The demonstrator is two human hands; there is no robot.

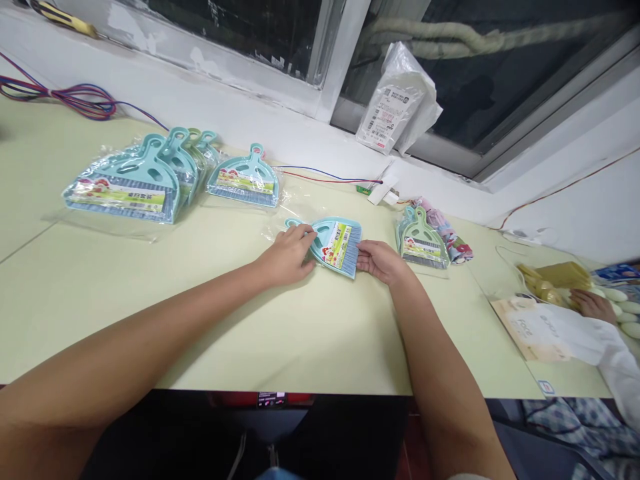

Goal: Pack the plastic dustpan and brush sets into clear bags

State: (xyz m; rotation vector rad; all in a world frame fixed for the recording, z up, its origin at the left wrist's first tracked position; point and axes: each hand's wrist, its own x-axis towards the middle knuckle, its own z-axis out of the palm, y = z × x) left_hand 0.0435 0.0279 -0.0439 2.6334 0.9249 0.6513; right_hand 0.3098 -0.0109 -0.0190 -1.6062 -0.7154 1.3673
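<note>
Between my hands a light-blue dustpan and brush set (327, 245) lies in clear plastic on the table, with a printed label across its grey bristles. My left hand (289, 257) grips its handle side, fingers over the top. At the bristle edge, my right hand (381, 261) pinches the right end, thumb and fingers closed. Farther left stands a stack of bagged dustpan sets (145, 173), mostly blue with a green one. A single blue set (247, 179) lies behind my left hand. Beyond my right hand are green and blue sets (424, 239).
A bag with a printed label (393, 110) leans on the window. Wires (85, 100) run along the wall, and a screwdriver (65, 18) lies on the sill. At right, another person's hand (594, 307) rests near pale oval objects (627, 308) and a printed packet (533, 330).
</note>
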